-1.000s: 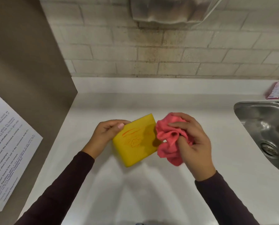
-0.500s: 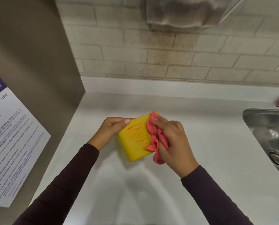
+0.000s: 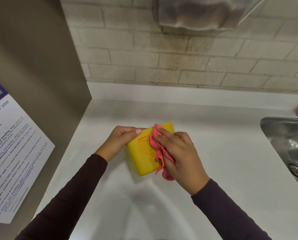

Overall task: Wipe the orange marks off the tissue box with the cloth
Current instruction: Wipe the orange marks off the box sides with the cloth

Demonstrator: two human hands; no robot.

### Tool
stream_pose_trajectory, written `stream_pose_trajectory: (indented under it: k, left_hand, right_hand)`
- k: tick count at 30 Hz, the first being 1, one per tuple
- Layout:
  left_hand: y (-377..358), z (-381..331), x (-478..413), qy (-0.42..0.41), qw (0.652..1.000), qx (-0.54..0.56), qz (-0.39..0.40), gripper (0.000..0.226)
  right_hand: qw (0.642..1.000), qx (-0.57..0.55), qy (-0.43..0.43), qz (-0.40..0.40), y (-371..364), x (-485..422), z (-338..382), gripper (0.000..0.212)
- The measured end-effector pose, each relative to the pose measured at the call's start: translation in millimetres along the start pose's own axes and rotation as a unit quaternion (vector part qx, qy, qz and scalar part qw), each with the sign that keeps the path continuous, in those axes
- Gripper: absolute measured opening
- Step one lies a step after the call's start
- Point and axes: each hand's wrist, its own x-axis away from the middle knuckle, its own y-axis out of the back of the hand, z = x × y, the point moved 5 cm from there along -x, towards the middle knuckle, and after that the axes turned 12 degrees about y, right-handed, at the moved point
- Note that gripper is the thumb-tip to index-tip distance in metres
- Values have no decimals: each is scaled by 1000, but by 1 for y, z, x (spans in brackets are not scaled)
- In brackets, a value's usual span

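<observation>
Yellow tissue box (image 3: 141, 160) tilted at mid-counter (image 3: 222, 153), well left of sink (image 3: 286, 135). L hand (image 3: 120, 141) grips its far-left edge, thumb over top face. R hand (image 3: 177, 153), fingers flat and close together, presses pink cloth (image 3: 159, 153) onto box top, just right of orange marks (image 3: 143, 144).

Centre of frame: grips the upper-left end of the yellow tissue box (image 3: 142, 161) with the left hand (image 3: 121, 141), thumb on top. Presses the pink cloth (image 3: 159, 153) onto the box's top face with the right hand (image 3: 178, 153), fingers straight, just right of the orange marks (image 3: 143, 144). Shows white counter (image 3: 228, 153) beneath, steel sink (image 3: 292, 141) at right edge, printed notice (image 3: 14, 153) at lower left.
</observation>
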Motion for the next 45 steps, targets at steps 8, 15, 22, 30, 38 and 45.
stream_pose_trajectory:
  k: [8,15,22,30,38,45]
  left_hand:
    - [-2,3,1,-6,1000,13,-15,27]
    - [-1,5,-2,-6,1000,11,-19,27]
    - [-1,4,0,-7,1000,1,-16,27]
    - [4,10,-5,3,999,12,-48,35]
    - [1,11,-3,18,998,8,-60,37]
    - [2,7,-1,17,997,11,-68,40]
  right_hand:
    - [998,2,-53,-40,8,0,-14,40]
    - [998,27,37,39,-3,4,8,39]
    - [998,33,-39,-41,10,0,-11,35]
    - [998,22,51,31,2,8,6,33]
    - [999,42,-34,-4,4,-10,3,40]
    - [998,23,34,56,0,5,13,33]
